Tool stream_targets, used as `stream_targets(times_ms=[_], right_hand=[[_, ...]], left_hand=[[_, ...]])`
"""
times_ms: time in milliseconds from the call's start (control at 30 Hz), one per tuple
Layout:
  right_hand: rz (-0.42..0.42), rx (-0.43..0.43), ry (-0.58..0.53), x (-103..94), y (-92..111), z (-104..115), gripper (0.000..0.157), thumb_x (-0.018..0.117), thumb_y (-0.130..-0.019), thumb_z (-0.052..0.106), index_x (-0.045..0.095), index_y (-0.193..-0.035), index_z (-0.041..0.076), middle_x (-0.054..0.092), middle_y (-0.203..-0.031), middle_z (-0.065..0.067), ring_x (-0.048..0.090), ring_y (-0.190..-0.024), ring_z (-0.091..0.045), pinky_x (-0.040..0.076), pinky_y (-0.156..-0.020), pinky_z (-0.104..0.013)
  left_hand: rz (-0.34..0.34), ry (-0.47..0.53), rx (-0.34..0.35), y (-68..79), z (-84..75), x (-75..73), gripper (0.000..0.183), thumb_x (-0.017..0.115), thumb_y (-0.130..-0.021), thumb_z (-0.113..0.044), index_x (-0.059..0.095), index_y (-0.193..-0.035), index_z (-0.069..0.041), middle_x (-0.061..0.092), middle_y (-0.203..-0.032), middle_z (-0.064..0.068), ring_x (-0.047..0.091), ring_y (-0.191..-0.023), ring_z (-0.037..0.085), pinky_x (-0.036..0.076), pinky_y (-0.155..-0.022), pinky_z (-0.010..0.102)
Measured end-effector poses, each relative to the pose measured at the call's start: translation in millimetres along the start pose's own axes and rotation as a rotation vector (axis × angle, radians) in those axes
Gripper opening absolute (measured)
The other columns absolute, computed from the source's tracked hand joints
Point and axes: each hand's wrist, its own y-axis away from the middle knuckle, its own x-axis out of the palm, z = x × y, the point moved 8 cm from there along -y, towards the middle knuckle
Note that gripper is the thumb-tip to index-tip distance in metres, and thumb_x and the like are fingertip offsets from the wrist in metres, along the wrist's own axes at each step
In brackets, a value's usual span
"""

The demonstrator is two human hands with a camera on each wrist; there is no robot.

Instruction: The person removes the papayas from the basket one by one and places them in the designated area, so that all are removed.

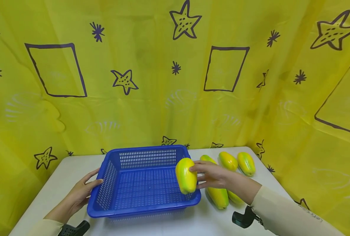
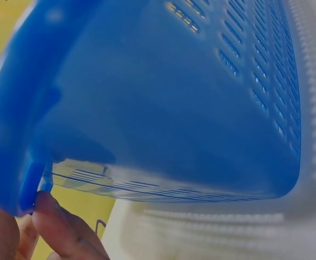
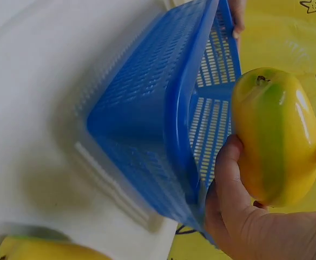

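A blue plastic basket (image 1: 148, 211) with slotted walls stands on the table, and its inside shows bare. My left hand (image 1: 78, 193) grips its left rim, thumb on top and fingers beneath; the left wrist view shows fingers (image 2: 60, 227) under the rim's edge. In my right hand (image 1: 213, 175) is a yellow papaya (image 1: 184, 180) with a green stripe, held over the basket's right rim. The right wrist view has the papaya (image 3: 274, 141) between thumb and fingers, above rim height.
More papayas lie on the white table (image 1: 269, 183) to the basket's right, such as one at the back (image 1: 246, 164) and one nearer (image 1: 219, 197), some partly hidden by my right arm. A yellow curtain (image 1: 151, 114) with dark drawings hangs behind and around the table.
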Motion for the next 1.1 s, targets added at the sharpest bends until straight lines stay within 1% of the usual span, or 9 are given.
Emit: stream_targets(times_ms=[100, 267, 500, 600, 700, 767, 833, 933, 1100], right_hand=[[-0.018, 0.001, -0.003, -11.3, 4.4, -1.0, 0.067, 0.063, -0.093, 0.017, 0.032, -0.150, 0.003, 0.051, -0.134, -0.021, 0.056, -0.118, -0.041, 0.053, -0.094, -0.054], [0.009, -0.003, 0.025, -27.0, 14.5, -0.5, 0.074, 0.060, -0.095, 0.021, 0.020, -0.153, 0.000, 0.048, -0.135, -0.022, 0.055, -0.119, -0.040, 0.052, -0.096, -0.053], [0.015, -0.008, 0.034, -47.6, 25.8, 0.9, 0.073, 0.059, -0.096, 0.020, 0.019, -0.154, 0.000, 0.043, -0.139, -0.023, 0.048, -0.126, -0.045, 0.050, -0.099, -0.055], [0.017, -0.002, 0.032, -58.0, 30.8, -1.4, 0.077, 0.057, -0.097, 0.020, 0.011, -0.156, 0.001, 0.036, -0.145, -0.026, 0.040, -0.132, -0.049, 0.046, -0.102, -0.057], [0.023, 0.001, 0.033, -69.3, 36.8, -2.8, 0.080, 0.054, -0.099, 0.021, 0.002, -0.157, 0.002, 0.024, -0.152, -0.028, 0.030, -0.138, -0.052, 0.041, -0.106, -0.059], [0.022, -0.002, 0.036, -76.4, 41.2, -3.2, 0.081, 0.053, -0.100, 0.021, -0.001, -0.157, 0.001, 0.018, -0.154, -0.030, 0.027, -0.139, -0.053, 0.041, -0.106, -0.059], [0.028, -0.007, 0.035, -82.2, 44.7, -3.3, 0.080, 0.052, -0.100, 0.022, -0.001, -0.156, 0.001, 0.014, -0.154, -0.030, 0.026, -0.139, -0.052, 0.041, -0.106, -0.058], [0.033, -0.008, 0.019, -90.1, 48.3, -4.4, 0.078, 0.050, -0.101, 0.022, -0.001, -0.156, 0.001, 0.013, -0.154, -0.031, 0.030, -0.138, -0.051, 0.045, -0.104, -0.055], [0.036, 0.005, -0.001, -106.2, 50.9, -9.4, 0.081, 0.050, -0.101, 0.021, -0.007, -0.156, 0.002, 0.007, -0.155, -0.032, 0.028, -0.138, -0.050, 0.044, -0.105, -0.055]], left_hand=[[-0.002, 0.001, 0.001, -0.8, 1.1, -0.5, 0.081, 0.061, -0.096, -0.033, 0.013, -0.158, -0.014, 0.051, -0.133, 0.030, 0.067, -0.092, 0.019, 0.060, -0.080, 0.043], [0.001, 0.002, 0.003, -1.2, 0.1, -0.5, 0.081, 0.061, -0.096, -0.033, 0.013, -0.158, -0.013, 0.056, -0.128, 0.026, 0.067, -0.092, 0.019, 0.060, -0.080, 0.043], [0.001, -0.007, 0.003, -0.5, -1.0, 0.0, 0.079, 0.060, -0.097, -0.032, 0.013, -0.158, -0.013, 0.055, -0.129, 0.026, 0.067, -0.092, 0.018, 0.060, -0.080, 0.043], [0.005, -0.009, 0.005, -0.6, -1.1, 0.7, 0.080, 0.060, -0.097, -0.033, 0.013, -0.158, -0.013, 0.050, -0.134, 0.031, 0.067, -0.092, 0.019, 0.060, -0.080, 0.043], [0.006, -0.007, 0.004, -1.0, -0.8, 0.7, 0.080, 0.060, -0.097, -0.033, 0.013, -0.158, -0.013, 0.046, -0.138, 0.032, 0.066, -0.094, 0.020, 0.060, -0.081, 0.043], [0.008, -0.005, 0.004, -1.3, -0.8, 0.7, 0.080, 0.060, -0.097, -0.033, 0.014, -0.158, -0.013, 0.048, -0.136, 0.031, 0.066, -0.095, 0.020, 0.060, -0.081, 0.042], [0.007, -0.001, 0.004, -1.3, -0.3, 0.3, 0.079, 0.060, -0.097, -0.033, 0.014, -0.158, -0.013, 0.053, -0.131, 0.028, 0.066, -0.094, 0.020, 0.060, -0.080, 0.042], [0.004, 0.004, 0.004, -1.0, 0.4, -0.5, 0.079, 0.060, -0.097, -0.032, 0.014, -0.158, -0.013, 0.060, -0.123, 0.020, 0.067, -0.092, 0.018, 0.060, -0.079, 0.041], [0.003, 0.018, -0.001, -0.9, 1.8, -1.2, 0.080, 0.061, -0.096, -0.032, 0.014, -0.158, -0.013, 0.065, -0.114, 0.011, 0.067, -0.090, 0.018, 0.060, -0.078, 0.040]])
